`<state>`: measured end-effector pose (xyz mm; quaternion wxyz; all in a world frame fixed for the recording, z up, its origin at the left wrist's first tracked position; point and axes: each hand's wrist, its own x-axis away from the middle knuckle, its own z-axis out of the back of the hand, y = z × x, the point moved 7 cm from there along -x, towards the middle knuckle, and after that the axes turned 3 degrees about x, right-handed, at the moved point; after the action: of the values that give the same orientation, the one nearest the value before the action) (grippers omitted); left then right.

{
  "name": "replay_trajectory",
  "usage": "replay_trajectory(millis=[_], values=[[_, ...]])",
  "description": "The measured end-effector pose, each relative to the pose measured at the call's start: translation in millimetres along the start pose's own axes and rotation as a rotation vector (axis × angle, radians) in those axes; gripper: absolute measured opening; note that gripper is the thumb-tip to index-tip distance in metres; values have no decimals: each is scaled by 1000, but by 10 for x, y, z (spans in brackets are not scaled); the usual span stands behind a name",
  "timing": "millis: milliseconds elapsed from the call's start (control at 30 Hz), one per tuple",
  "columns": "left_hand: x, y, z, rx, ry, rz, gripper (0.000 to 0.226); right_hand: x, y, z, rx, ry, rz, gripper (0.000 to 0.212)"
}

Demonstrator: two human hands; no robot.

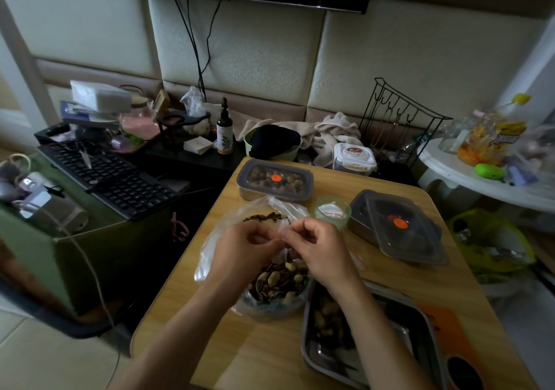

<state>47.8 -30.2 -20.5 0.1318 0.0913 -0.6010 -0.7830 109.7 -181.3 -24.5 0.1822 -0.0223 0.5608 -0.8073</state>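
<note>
A: Where does the bag sit?

B: The clear plastic bag lies on the wooden table in the middle of the frame, just left of the steel tray at the lower right.

A: Which way does it run?

B: Its long axis runs up and down the frame, away from the person. Loose film bunches at the upper end, toward the lidded box. Where its mouth lies cannot be told.

A: How does it look?

B: Thin, see-through and crumpled, with a glint along its left edge. Dark striped seeds and pale peanuts heap at its lower end, and more seeds show above the hands.

A: And the hands?

B: The left hand and the right hand meet over the bag's middle. Their fingers are curled, and each pinches a fold of film between thumb and fingertips.

A: What stands around?

B: A second lidded box sits right of centre, a small green cup stands between the two boxes, and a keyboard lies at the left.
</note>
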Motion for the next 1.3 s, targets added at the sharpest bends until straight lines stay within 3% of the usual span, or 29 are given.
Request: replay_trajectory(millis=[133, 267, 433, 533, 633, 733, 900, 1033, 1167, 1300], values=[[-13, -46, 10, 85, 0, 72, 19, 18, -27, 16, 16, -31, -3, 13], [-20, -65, 27, 264, -28, 180, 13, 3, -19, 84, 24, -23, -21, 9], [-53, 118, 82, -107, 30, -108, 11, 16, -24, 69, -78, -92, -23, 10], [-41, 136, 7, -105, -34, -152, 13, 22, -13, 52, -146, -115, -46, 10], [-55, 114, 87, -231, 75, -172, 14, 39, -28, 35, -111, -149, -35, 14], [-71, 59, 208, -172, 186, -106, 14, 59, -36, -5, -64, -200, -35, 17], [-72, 42, 210, -105, 205, -92, 19, 30, -2, 2, 12, -101, -15, 12], [-78, 41, 204, -95, 237, -110, 23, 30, -26, -51, -9, -101, 28, 24], [-51, 136, 138, -114, 199, -193, 25, 67, -67, -152, 28, -148, 40, 25], [18, 272, 41, -138, 120, -319, 24, 42, -48, -155, -52, -105, -10, 9]])
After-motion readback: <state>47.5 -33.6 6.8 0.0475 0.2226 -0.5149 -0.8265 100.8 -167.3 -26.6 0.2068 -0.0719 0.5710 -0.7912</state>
